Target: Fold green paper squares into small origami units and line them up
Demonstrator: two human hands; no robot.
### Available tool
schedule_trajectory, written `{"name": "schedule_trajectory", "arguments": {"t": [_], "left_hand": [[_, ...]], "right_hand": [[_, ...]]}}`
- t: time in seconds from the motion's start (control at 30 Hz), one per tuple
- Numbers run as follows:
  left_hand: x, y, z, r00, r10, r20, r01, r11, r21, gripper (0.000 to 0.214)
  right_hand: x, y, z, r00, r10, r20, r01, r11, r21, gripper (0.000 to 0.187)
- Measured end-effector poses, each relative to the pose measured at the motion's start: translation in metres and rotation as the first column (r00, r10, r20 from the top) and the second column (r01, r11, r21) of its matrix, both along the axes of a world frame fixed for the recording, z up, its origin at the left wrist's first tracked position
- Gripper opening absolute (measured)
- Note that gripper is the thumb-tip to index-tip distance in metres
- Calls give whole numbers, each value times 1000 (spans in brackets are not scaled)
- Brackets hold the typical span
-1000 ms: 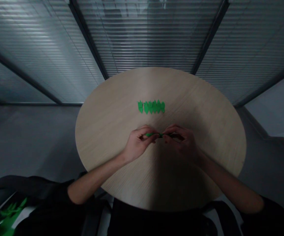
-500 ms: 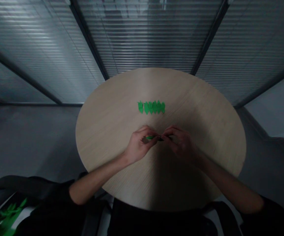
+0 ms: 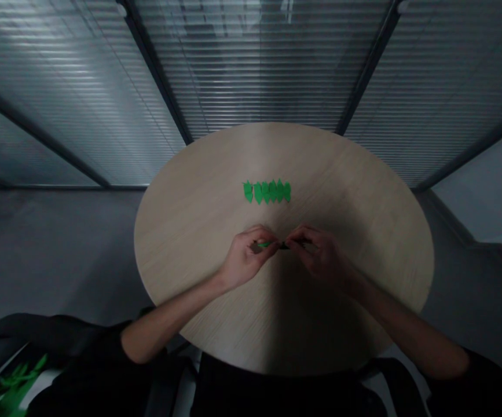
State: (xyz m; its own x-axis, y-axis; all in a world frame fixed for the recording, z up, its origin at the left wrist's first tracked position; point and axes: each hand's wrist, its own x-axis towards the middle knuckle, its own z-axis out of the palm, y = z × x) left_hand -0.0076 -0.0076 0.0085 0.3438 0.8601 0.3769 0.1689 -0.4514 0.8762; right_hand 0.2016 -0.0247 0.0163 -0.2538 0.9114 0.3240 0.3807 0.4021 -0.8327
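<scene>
A small strip of green paper (image 3: pixel 264 244) is pinched between both hands, above the round pale-wood table (image 3: pixel 198 255), toward its near edge. The left hand (image 3: pixel 248 256) and right hand (image 3: pixel 319 255) are closed, their fingertips gripping it. Their fingers hide most of the strip, and its dark right end is hard to make out. A row of folded green paper pieces (image 3: pixel 267 191) lies at the table's centre.

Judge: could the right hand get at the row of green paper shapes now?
Probably yes, once it lets go: the right hand pinches a green paper piece with the left hand, and the row lies just ahead on the round wooden table, nothing between.
</scene>
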Motion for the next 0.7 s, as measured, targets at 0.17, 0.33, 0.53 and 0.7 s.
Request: {"name": "schedule_trajectory", "arguments": {"t": [0.17, 0.33, 0.53, 0.7], "left_hand": [[-3, 3, -1, 998, -23, -53, 19, 997, -72, 19], [-4, 3, -5, 998, -30, -55, 21, 988, -151, 26], [-5, 10, -7, 990, -137, -30, 121, 941, -315, 30], [-3, 11, -8, 982, -154, 113, 188, 879, -438, 27]], "right_hand": [[0, 3, -2, 999, -27, -32, 22, 991, -134, 17], [0, 4, -5, 995, -49, -89, 24, 962, -270, 26], [6, 12, -4, 996, -42, -85, -1, 889, -457, 29], [8, 16, -3, 975, -154, -162, 38, 828, -559, 36]]}}
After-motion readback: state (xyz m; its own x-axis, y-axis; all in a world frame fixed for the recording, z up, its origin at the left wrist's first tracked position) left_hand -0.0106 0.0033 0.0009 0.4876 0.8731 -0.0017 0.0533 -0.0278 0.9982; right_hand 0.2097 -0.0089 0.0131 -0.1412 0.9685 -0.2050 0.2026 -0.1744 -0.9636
